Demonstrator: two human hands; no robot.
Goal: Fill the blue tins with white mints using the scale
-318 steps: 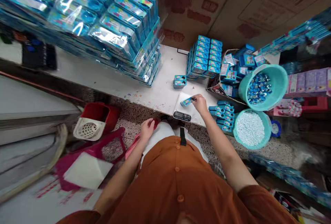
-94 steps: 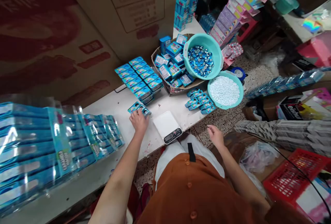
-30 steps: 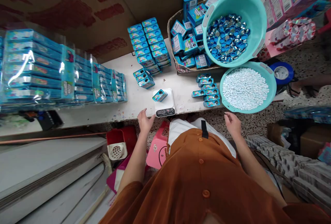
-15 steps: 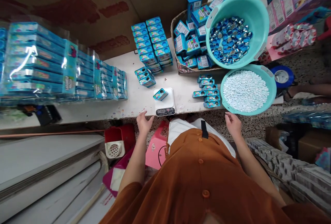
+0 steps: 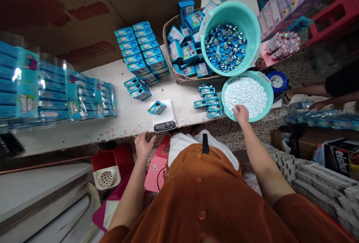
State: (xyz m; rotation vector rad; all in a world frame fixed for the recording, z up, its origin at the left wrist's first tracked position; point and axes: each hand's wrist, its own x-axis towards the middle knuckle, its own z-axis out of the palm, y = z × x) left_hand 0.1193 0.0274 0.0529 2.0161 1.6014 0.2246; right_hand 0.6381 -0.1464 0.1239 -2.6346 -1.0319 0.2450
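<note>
A small blue tin (image 5: 157,107) lies on a white kitchen scale (image 5: 162,116) at the front edge of the white table (image 5: 117,116). My right hand (image 5: 240,113) reaches into the teal tub of white tablets (image 5: 246,94), fingers curled down on the near edge of the heap. What it holds is hidden. My left hand (image 5: 143,145) hovers below the table edge, left of the scale, fingers apart and holding nothing. A row of open blue tins (image 5: 208,99) lies between the scale and the tub.
A teal tub of blue caps (image 5: 226,46) sits behind the tablets beside a cardboard tray of blue tins (image 5: 183,46). Stacked tins (image 5: 140,48), wrapped blue packs (image 5: 56,93), a red bin (image 5: 109,164), a pink stool (image 5: 155,166). Another person's legs (image 5: 322,89) at right.
My right hand has moved up from beside my waist into the tub of white tablets. The left hand stays near the table edge. The view has shifted a little.
</note>
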